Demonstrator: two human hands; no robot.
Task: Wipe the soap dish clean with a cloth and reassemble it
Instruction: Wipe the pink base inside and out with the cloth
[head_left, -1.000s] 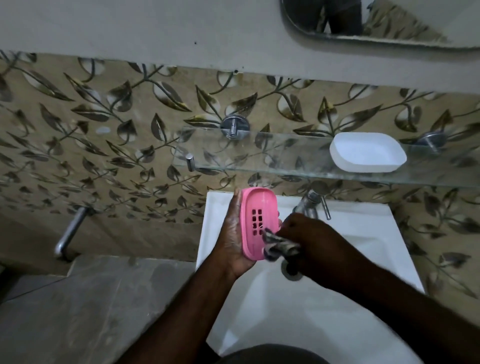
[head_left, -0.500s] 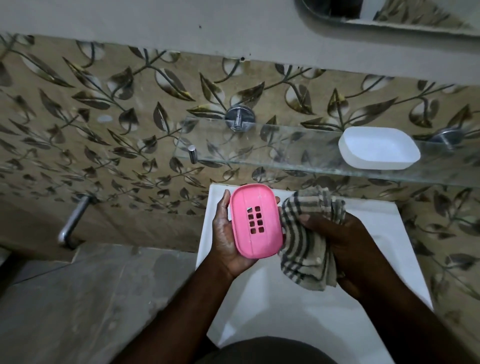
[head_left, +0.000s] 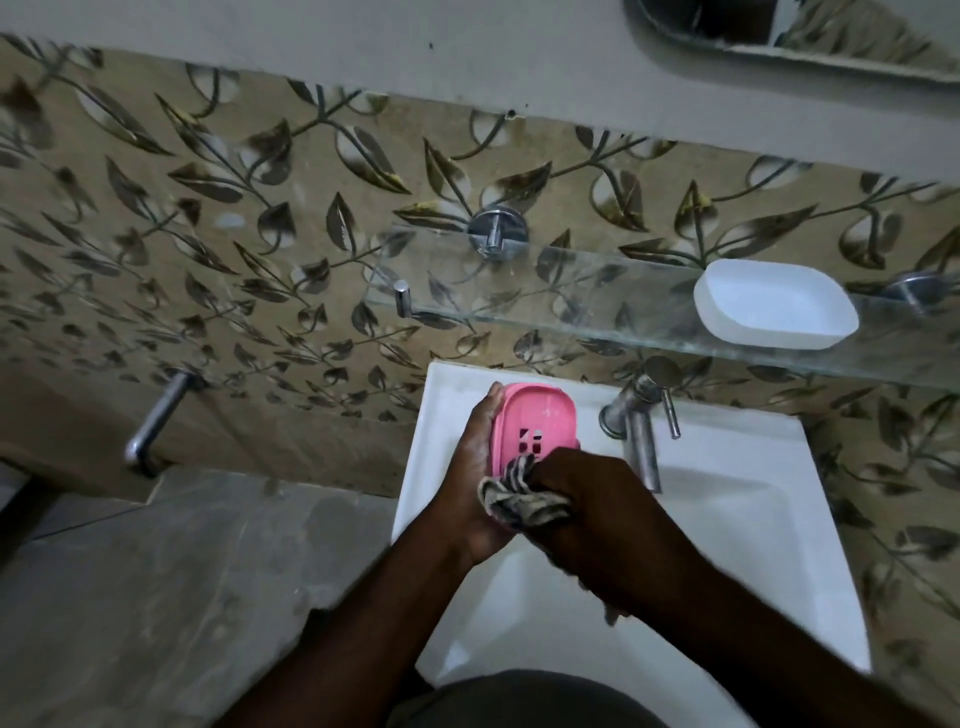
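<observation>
Bathroom: beige wall tiles with a dark leaf print (head_left: 260, 234) fill the upper frame. White rectangular ceramic basin (head_left: 737, 530) runs from centre to 5 o'clock, with a chrome tap (head_left: 638, 436) at its back rim. Clear glass wall shelf (head_left: 571, 317) at 2 o'clock carries the white oval plastic base tray (head_left: 774, 304), well apart from the hands.

Left hand (head_left: 467, 478), centre, cups the pink slotted plastic drainer insert (head_left: 535, 415) by its left edge over the basin, slotted face to camera. Right hand (head_left: 597, 514) is clenched round a bunched striped cloth (head_left: 519, 496), pressing it on the insert's 6 o'clock end.

Step, as I read it: wiping the insert; reassembly not begun. Next move calls for working the cloth toward 12 o'clock and through the slots, then seating the insert in the tray.

Hidden: the insert's lower end and back, and the right fingertips. The light is too dim to judge residue. A mirror (head_left: 779, 31) is cut off at 1 o'clock.
</observation>
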